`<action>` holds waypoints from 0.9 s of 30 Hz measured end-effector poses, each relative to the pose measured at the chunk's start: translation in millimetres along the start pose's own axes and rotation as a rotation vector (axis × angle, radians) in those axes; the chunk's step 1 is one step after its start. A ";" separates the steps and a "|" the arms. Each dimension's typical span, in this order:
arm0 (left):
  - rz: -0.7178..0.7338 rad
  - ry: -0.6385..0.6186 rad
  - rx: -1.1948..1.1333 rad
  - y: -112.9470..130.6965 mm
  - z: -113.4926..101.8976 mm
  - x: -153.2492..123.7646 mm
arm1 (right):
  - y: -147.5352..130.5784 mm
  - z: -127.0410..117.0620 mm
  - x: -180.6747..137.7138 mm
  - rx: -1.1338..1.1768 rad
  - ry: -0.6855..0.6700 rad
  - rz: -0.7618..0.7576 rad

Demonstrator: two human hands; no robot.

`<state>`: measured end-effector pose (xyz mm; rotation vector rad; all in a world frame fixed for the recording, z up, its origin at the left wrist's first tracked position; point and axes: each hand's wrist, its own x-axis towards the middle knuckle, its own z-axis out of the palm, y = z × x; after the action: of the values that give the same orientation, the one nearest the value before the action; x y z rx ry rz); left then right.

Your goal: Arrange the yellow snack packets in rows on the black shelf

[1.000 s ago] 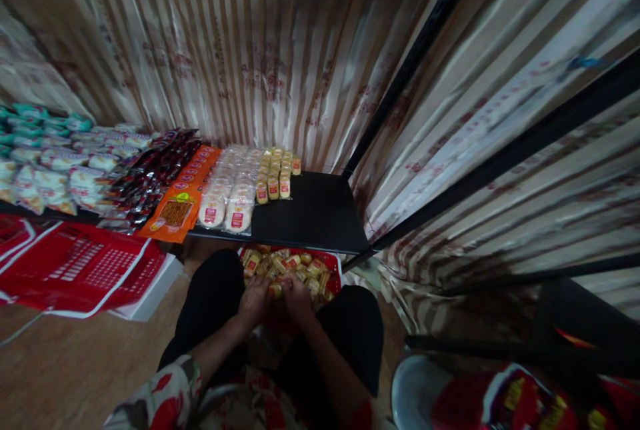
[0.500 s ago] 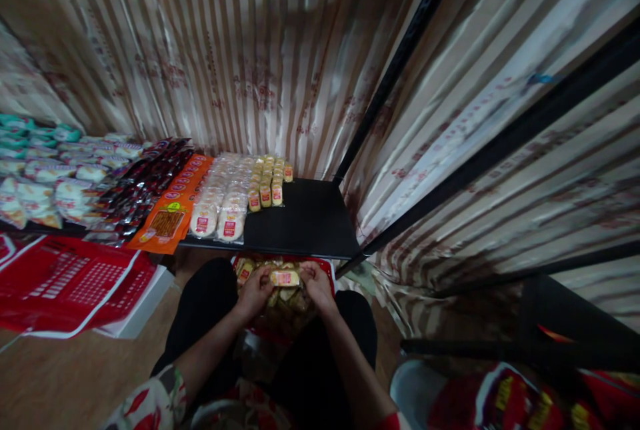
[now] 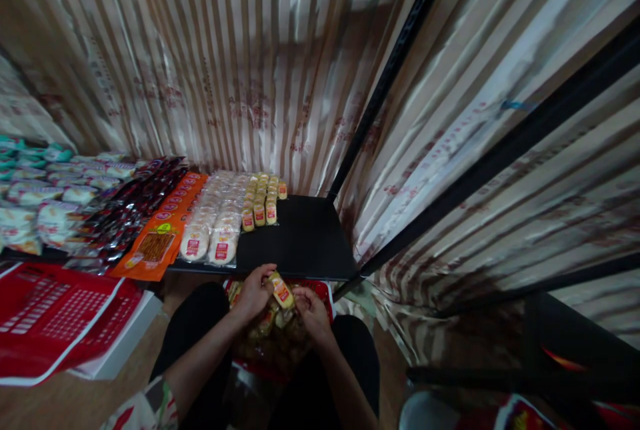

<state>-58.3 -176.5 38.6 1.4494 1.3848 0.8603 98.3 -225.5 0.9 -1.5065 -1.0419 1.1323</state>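
Observation:
Between my two hands is a small yellow snack packet [image 3: 283, 291] with a red label, tilted so its upper end leans left. The fingers of my left hand [image 3: 257, 291] pinch its upper left end. My right hand [image 3: 311, 310] has its fingertips closed at the lower right end. Under both hands, between my knees, a red bag [image 3: 327, 293] lies open, full of similar yellow packets [image 3: 265, 323]. Just beyond, on the black shelf [image 3: 300, 237], short rows of matching yellow packets [image 3: 259, 210] stand beside rows of round white packets [image 3: 223, 243].
Left along the shelf lie an orange packet [image 3: 157, 237], dark shiny packets [image 3: 127, 210] and white packets [image 3: 57, 223]. A red bag with white trim [image 3: 55, 317] rests over a white box [image 3: 117, 343]. Black posts [image 3: 385, 90] and striped curtains [image 3: 240, 50] enclose the shelf.
The snack packet has turned from level to slanting, its right end lower. My right hand has dropped relative to the left. The whole view has shifted, with the shelf now lower in the picture.

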 end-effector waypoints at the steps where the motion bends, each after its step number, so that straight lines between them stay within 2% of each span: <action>1: 0.025 -0.020 0.022 3.2 -0.6 3.4 | -5.4 -2.2 1.2 -0.068 -0.022 -0.051; 3: 0.085 -0.054 0.073 11.7 -2.8 10.3 | -17.8 -6.7 4.7 -0.227 -0.019 -0.152; 5: 0.149 -0.098 0.135 23.0 -5.6 16.8 | -30.2 -10.3 10.0 -0.393 0.045 -0.262; 7: 0.201 -0.150 0.182 35.0 -7.7 23.4 | -39.6 -11.8 17.4 -0.473 0.082 -0.324; 12: 0.257 -0.200 0.191 51.4 -1.8 46.1 | -46.6 -9.6 43.3 -0.311 -0.017 -0.207; 14: 0.273 -0.158 0.180 52.8 5.1 56.6 | -47.6 -9.0 57.6 -0.269 -0.012 -0.182; 18: 0.289 0.071 0.179 55.2 22.4 72.8 | -54.5 -9.6 97.8 -0.204 0.044 -0.197; 20: 0.287 0.145 0.192 56.6 31.0 79.0 | -59.1 -9.9 123.4 -0.165 0.050 -0.210; 24: 0.240 0.204 0.183 57.8 46.7 96.0 | -64.9 -9.0 178.2 -0.201 0.130 -0.200; 27: 0.178 0.153 0.138 55.6 58.6 117.0 | -66.2 -4.6 216.2 -0.271 0.198 -0.180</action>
<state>29.4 -66.5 58.9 1.6602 1.4678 1.0230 142.2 -5.6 30.3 -1.6603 -1.2004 0.7215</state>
